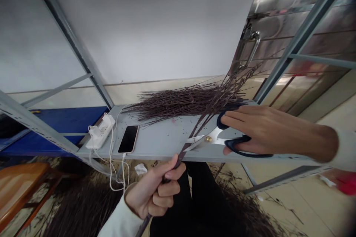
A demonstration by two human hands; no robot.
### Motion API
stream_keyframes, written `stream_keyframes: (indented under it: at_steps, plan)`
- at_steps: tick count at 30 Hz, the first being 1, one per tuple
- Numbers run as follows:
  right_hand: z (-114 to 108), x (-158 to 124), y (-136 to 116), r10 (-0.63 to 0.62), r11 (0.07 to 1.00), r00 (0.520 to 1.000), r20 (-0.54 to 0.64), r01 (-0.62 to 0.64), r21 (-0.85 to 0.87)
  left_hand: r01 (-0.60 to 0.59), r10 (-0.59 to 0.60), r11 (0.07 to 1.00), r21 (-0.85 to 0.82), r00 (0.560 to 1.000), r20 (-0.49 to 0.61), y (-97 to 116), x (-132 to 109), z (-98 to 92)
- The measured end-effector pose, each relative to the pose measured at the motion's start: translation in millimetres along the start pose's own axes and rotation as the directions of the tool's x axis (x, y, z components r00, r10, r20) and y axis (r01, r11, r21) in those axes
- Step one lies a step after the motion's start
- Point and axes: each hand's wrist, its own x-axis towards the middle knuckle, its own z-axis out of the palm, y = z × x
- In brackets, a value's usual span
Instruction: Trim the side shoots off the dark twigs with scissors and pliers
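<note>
My left hand (162,190) is closed around a dark brown branch (181,154) that slants up and right across the shelf edge, its thin twigs fanning out at the top. In my right hand (257,129) are scissors (213,137) with dark blue handles, fingers through the loops. The scissor blades stand apart, with the branch at their tips just above my left thumb. Behind them a thick pile of dark twigs (178,102) lies along the back of the grey metal shelf (164,140).
A phone (128,139) on a white cable and a white power strip (101,131) lie at the shelf's left. Metal uprights (303,31) frame both sides. More twigs (83,207) lie on the floor, near an orange wooden stool (22,181). A metal door (278,18) stands at right.
</note>
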Motion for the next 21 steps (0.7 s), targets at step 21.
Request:
stream_keyframes:
  at_steps: [21]
  plan:
    - [-6,-1,-5,0.019,0.999,1.000,0.009,-0.018,-0.031,0.016,0.003,0.992,0.127,0.989,-0.151,-2,-9,13.0]
